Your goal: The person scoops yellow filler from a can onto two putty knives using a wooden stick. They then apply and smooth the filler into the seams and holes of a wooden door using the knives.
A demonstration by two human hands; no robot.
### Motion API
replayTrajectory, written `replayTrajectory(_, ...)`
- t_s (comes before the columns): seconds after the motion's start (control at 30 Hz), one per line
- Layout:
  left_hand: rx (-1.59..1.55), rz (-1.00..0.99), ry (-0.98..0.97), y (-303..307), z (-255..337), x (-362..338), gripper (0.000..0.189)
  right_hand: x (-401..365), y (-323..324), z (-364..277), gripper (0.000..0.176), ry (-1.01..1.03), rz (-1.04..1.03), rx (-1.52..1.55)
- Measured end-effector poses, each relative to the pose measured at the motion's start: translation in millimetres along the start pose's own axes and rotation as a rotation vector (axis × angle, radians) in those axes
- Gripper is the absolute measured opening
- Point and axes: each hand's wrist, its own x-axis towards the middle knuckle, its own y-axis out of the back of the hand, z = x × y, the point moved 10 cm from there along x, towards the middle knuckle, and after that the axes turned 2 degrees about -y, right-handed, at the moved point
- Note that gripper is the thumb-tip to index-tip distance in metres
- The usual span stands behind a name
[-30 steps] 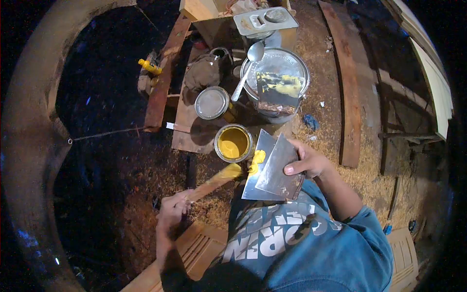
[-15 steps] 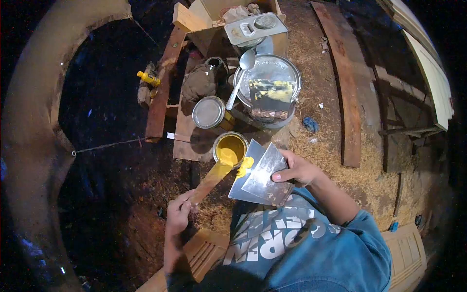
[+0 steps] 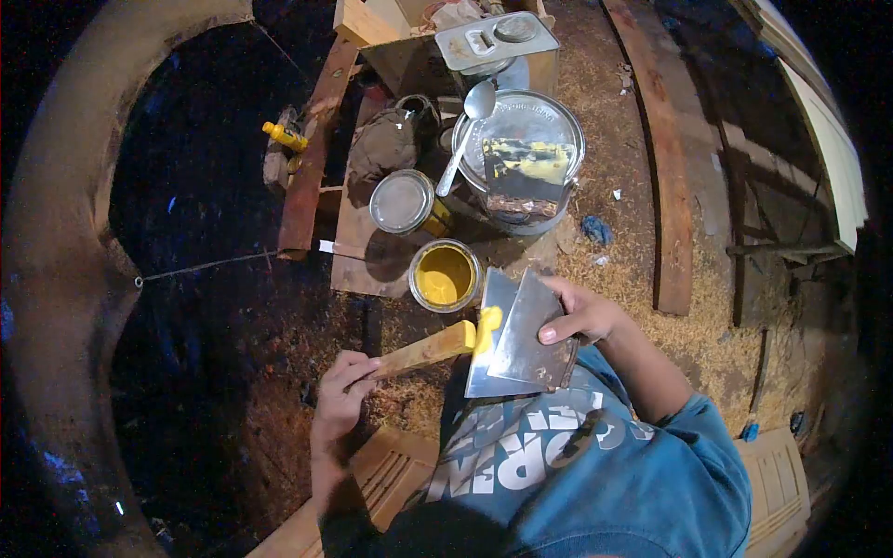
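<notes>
My left hand point(image 3: 342, 395) is closed around one end of a flat wooden stick point(image 3: 423, 352). The stick's yellow-coated tip meets a lump of yellow paste point(image 3: 486, 327) on the edge of a metal putty scraper point(image 3: 478, 377). A second metal scraper point(image 3: 528, 330) overlaps the first, and my right hand point(image 3: 588, 314) grips both together, thumb on top. Just beyond the scrapers stands an open can point(image 3: 413, 279) with yellow paste inside.
Behind the open can are a lidded can point(image 3: 400, 203), a large lidded tin point(image 3: 535, 121) bearing a spoon point(image 3: 479, 100) and a paste-smeared dark scraper point(image 3: 530, 177), and a rectangular metal can point(image 3: 498, 42). A yellow bottle point(image 3: 284, 137) lies left. Wooden planks point(image 3: 651, 167) lie right.
The stick has come out of the can's mouth and over to the scraper edge, its tip now against the paste. The scrapers have turned more upright and shifted slightly right.
</notes>
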Motion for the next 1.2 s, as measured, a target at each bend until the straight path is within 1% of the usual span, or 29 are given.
replayTrajectory(0.1, 0.172, -0.035, -0.007, 5.5, -11.4, -3.5, 0.033, -3.2, 0.0, -15.0, 0.067, 0.067, 0.000, -0.001)
replayTrajectory(0.2, 0.101, -0.002, 0.035, 8.2, -17.4, -5.8, 0.031, -1.2, -3.5, -23.5, 0.064, 0.099, -0.019, -0.083)
replayTrajectory(0.3, -0.527, 0.029, 0.457, -10.8, -49.1, -22.4, 0.030, 4.8, -3.2, -19.3, 0.061, 0.082, -0.032, -0.158)
replayTrajectory(0.4, -0.573, -0.077, 0.413, -22.1, -44.7, -19.4, 0.034, 9.6, -2.6, -9.8, 0.060, 0.059, -0.030, -0.133)
replayTrajectory(0.5, -0.587, -0.074, 0.576, -33.4, -57.3, -23.2, 0.034, 16.6, -2.2, 3.7, 0.062, -0.010, -0.019, -0.129)
replayTrajectory(0.6, -0.542, -0.162, 0.562, -42.7, -60.4, -18.6, 0.027, 19.3, -14.1, 3.7, 0.063, -0.022, -0.058, -0.101)
replayTrajectory(0.63, -0.485, -0.115, 0.525, -39.7, -60.5, -14.8, 0.025, 20.9, -16.1, 4.9, 0.065, -0.016, -0.077, -0.088)
replayTrajectory(0.7, -0.369, -0.027, 0.448, -35.6, -57.5, -7.0, 0.023, 20.4, -17.8, 4.7, 0.060, 0.006, -0.090, -0.081)
replayTrajectory(0.8, -0.177, 0.067, 0.243, -22.6, -35.8, 3.3, 0.025, 17.3, -17.2, 3.4, 0.058, 0.012, -0.072, -0.027)
replayTrajectory(0.9, 0.025, 0.069, 0.074, -16.1, -12.3, 10.4, 0.025, 15.1, -12.6, 5.1, 0.061, -0.001, -0.051, -0.031)
replayTrajectory(1.0, 0.112, 0.032, 0.117, -5.8, -20.7, 6.2, 0.026, 11.3, -0.8, -0.8, 0.065, 0.022, -0.029, -0.063)
replayTrajectory(1.03, 0.193, 0.013, 0.067, -1.3, -17.7, 5.3, 0.026, 9.8, 2.1, -3.4, 0.066, 0.035, -0.022, -0.072)
replayTrajectory(1.1, 0.356, -0.026, -0.032, 3.7, -10.9, 1.8, 0.027, 1.6, 5.4, -13.2, 0.066, 0.058, 0.039, 0.004)
replayTrajectory(1.13, 0.283, 0.022, 0.032, 8.9, -14.9, -0.8, 0.027, -1.1, 6.9, -17.6, 0.065, 0.067, 0.067, 0.041)
replayTrajectory(1.2, 0.140, 0.120, 0.153, 18.7, -22.3, -4.5, 0.028, 1.0, 3.9, -23.7, 0.060, 0.096, 0.034, -0.034)
